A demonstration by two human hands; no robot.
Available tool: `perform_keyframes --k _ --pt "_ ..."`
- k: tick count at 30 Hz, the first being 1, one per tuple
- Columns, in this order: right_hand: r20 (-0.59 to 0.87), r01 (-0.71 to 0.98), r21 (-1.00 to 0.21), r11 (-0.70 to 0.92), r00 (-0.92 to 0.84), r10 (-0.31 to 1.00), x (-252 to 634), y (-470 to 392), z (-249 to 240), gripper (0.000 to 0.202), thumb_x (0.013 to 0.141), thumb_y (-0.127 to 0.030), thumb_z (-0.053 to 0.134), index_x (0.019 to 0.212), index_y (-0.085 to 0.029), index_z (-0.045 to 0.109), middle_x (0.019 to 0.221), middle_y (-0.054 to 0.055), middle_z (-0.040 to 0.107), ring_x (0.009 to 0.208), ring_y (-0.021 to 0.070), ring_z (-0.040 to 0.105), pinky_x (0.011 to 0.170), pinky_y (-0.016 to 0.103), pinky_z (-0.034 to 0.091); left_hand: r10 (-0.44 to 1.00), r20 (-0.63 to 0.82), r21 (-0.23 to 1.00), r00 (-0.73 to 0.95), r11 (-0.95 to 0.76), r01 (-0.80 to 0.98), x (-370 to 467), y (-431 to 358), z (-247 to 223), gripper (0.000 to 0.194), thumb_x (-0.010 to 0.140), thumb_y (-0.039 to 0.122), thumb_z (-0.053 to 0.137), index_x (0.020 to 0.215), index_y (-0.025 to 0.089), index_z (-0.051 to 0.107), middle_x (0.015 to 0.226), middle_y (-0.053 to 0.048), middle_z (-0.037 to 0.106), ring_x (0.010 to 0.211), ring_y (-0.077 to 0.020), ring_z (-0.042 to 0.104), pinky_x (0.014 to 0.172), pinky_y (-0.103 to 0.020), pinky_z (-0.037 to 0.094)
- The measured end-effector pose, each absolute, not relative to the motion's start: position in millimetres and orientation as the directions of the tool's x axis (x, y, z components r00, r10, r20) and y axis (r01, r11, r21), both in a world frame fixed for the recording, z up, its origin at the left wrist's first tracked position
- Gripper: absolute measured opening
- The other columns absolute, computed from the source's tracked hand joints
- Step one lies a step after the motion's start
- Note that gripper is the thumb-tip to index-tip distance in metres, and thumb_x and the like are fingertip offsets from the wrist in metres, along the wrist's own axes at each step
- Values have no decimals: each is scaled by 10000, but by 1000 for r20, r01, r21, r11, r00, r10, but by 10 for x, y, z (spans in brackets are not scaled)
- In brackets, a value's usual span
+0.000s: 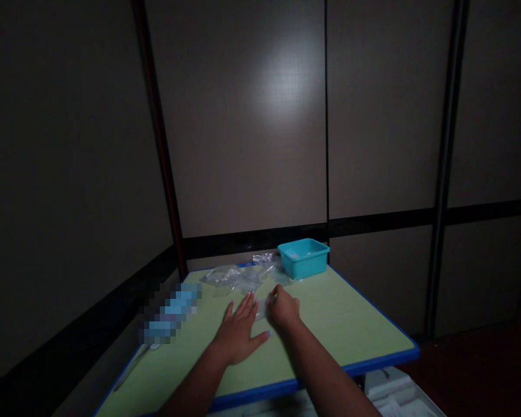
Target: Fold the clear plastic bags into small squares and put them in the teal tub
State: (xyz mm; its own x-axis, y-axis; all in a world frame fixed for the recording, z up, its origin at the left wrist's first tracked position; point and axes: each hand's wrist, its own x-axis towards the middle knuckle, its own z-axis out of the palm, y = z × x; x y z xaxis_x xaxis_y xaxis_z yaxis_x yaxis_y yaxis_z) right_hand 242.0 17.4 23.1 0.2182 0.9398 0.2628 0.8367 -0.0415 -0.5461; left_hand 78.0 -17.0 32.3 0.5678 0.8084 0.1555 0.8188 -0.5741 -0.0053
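On the pale green table point(347, 330) my left hand point(238, 333) lies flat with its fingers spread. Beside its fingertips is a small clear plastic bag point(263, 311). My right hand point(283, 308) is closed at the bag's right side, thumb and fingers pinched together at its edge. Part of the bag is hidden by both hands. Just beyond them several clear plastic bags point(232, 278) lie crumpled.
A turquoise plastic basket point(304, 265) stands at the table's far right corner, with something pale inside. A blurred-out blue item point(173, 313) lies along the left edge, near a thin long object point(130, 368). Panelled doors point(243, 145) rise behind the table.
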Motion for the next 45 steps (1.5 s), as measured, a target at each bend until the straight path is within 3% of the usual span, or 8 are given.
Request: perform_keyframes --k 14,22,27,30,32,37,40,45 --pt "251 810 -587 -14 198 948 2416 173 245 153 752 -248 525 898 -229 484 834 15 665 847 194 595 727 302 289 929 133 58 344 -354 933 938 4 181 864 803 675 69 1406 63 153 1471 -120 68 1361 -244 25 1057 -528 81" --pt "375 724 -655 216 63 925 2359 176 244 168 753 -174 438 915 -217 448 691 -36 589 673 132 556 654 226 340 936 108 97 336 -347 933 947 -8 212 870 784 671 168 1408 64 154 1471 -137 90 1359 -265 16 1050 -541 59" --pt "469 513 -752 413 -23 883 2258 213 236 105 744 -202 423 849 -200 431 699 -18 538 644 133 519 591 214 376 933 124 116 337 -351 929 924 -2 192 880 758 677 216 1408 85 176 1470 -140 93 1360 -259 20 1051 -541 37" --pt "401 372 -831 414 -117 909 2234 287 313 166 764 -292 450 895 -198 409 615 -46 486 557 127 484 514 207 364 929 140 149 343 -363 920 918 2 179 894 755 699 194 1408 89 179 1466 -146 128 1360 -257 30 1052 -545 28" --pt "285 414 -853 318 -140 948 2277 385 388 253 810 -403 411 957 -198 403 565 -60 461 503 127 456 466 206 338 929 149 171 338 -361 917 918 3 178 897 756 704 186 1410 90 172 1466 -141 129 1360 -257 20 1053 -545 21" --pt "139 626 -761 170 -99 985 2497 693 468 295 837 -431 397 839 -161 515 598 2 537 557 142 506 501 221 346 934 135 200 332 -354 914 914 10 184 898 756 693 196 1409 75 166 1471 -128 79 1356 -273 -26 1053 -553 -6" --pt "146 667 -716 207 -148 978 2564 775 401 144 756 -283 547 840 -166 543 635 3 573 561 133 507 517 213 334 934 131 207 333 -354 912 907 23 177 893 761 687 201 1410 75 156 1470 -127 76 1355 -275 -19 1057 -552 -12" --pt "205 784 -542 302 -225 953 2536 703 308 223 753 -183 539 975 -194 524 669 -3 596 572 119 501 544 201 311 926 153 172 346 -369 913 914 77 173 895 743 715 228 1412 122 179 1471 -92 107 1351 -283 -46 1057 -549 -64"
